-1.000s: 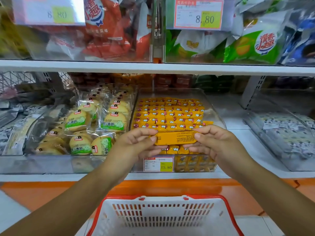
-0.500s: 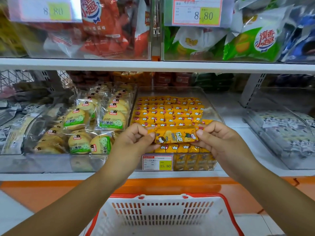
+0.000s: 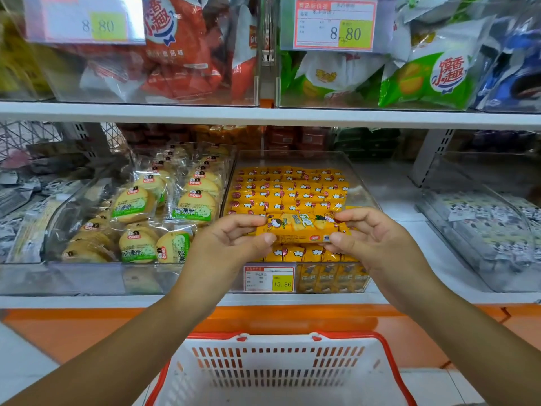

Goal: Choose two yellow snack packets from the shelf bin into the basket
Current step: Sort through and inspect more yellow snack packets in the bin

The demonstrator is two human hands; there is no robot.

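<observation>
A long yellow snack packet (image 3: 298, 227) is held level in front of the clear shelf bin (image 3: 360, 189), printed face toward me. My left hand (image 3: 234, 241) pinches its left end and my right hand (image 3: 369, 238) pinches its right end. Behind it the bin holds several rows of the same yellow packets (image 3: 287, 189). Below, at the bottom of the view, stands a white basket with a red rim (image 3: 281, 373); the part of its inside that shows holds nothing.
A price tag reading 15.80 (image 3: 269, 278) sits on the bin's front. Left of it is a clear bin of round biscuit packs (image 3: 152, 212); to the right is a bin of white-grey packets (image 3: 480, 230). The upper shelf (image 3: 263, 114) carries red and green snack bags.
The packet has been turned over between my hands, from its plain back to its printed front. Both hands have kept hold of its ends.
</observation>
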